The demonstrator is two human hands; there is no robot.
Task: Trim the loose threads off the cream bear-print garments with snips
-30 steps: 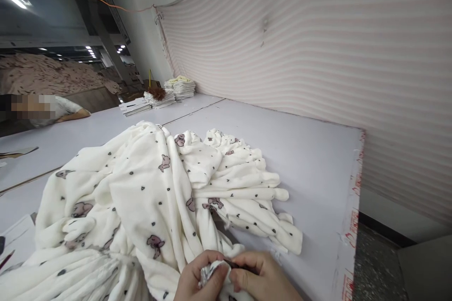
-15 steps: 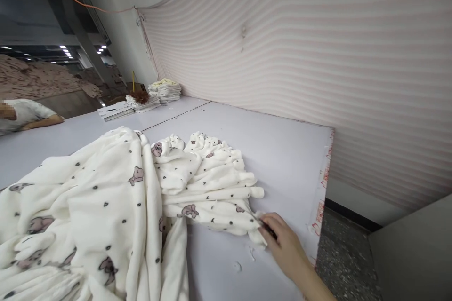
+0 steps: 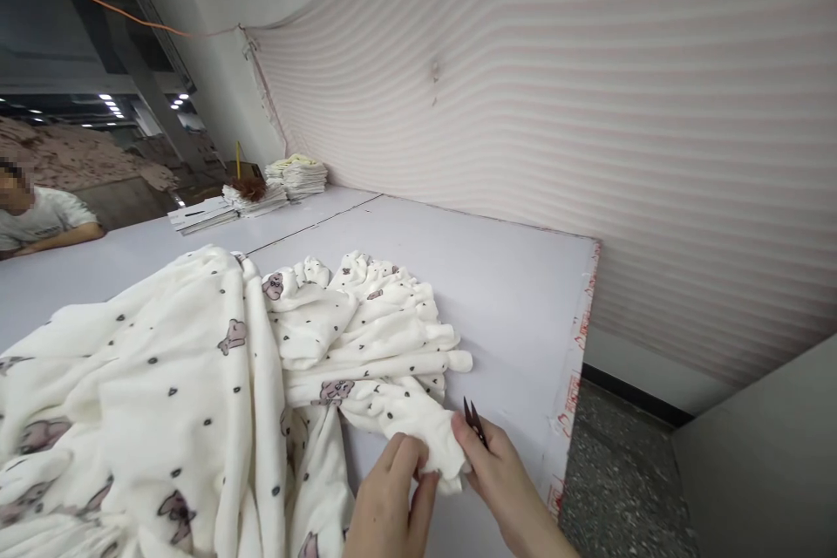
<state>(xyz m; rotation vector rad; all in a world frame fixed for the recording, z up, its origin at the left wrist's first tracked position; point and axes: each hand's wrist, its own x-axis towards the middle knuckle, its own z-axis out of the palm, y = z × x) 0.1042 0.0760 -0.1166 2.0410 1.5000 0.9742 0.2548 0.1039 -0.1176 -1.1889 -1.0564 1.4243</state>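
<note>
Soft white garments (image 3: 187, 366) printed with brown bears and small dark marks lie heaped across the left and middle of the table. One sleeve (image 3: 409, 410) stretches from the heap toward me. My left hand (image 3: 389, 497) pinches the sleeve near its end, fingers closed on the cloth. On the other side of that end is my right hand (image 3: 500, 466), closed around dark thread snips (image 3: 474, 421) whose pointed blades stick up past the fingers. Its thumb and fingers also touch the cuff, partly hiding it.
The pale table (image 3: 510, 279) ends at a taped right edge (image 3: 575, 366), with speckled floor (image 3: 628, 462) beyond. Striped cloth (image 3: 523, 105) hangs along the back. Folded white stacks (image 3: 304, 179) stand at the far side. A person (image 3: 45, 218) leans on the table at far left.
My left hand has come into view and taken hold of the sleeve. My right hand has shifted slightly left, and the snips' blades now point upward. The sleeve end is lifted and bent.
</note>
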